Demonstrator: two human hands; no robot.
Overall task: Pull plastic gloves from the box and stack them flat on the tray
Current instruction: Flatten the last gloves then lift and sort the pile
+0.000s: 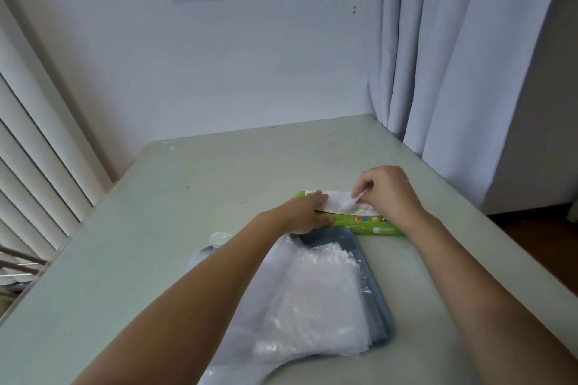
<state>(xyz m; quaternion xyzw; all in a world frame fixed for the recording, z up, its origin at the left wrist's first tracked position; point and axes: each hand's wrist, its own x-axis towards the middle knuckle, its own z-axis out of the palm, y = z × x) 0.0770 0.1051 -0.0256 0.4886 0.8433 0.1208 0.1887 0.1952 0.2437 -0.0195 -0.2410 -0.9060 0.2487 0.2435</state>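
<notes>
On the pale surface, your left hand, fingers flat, pins the green box while your right hand pinches a glove between curled fingers: slacken that pin and the box could lift.

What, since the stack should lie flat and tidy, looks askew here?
The glove stack overhangs the tray at its near and left edges, trailing onto the table instead of lying squarely inside. Nothing else stands out.
</notes>
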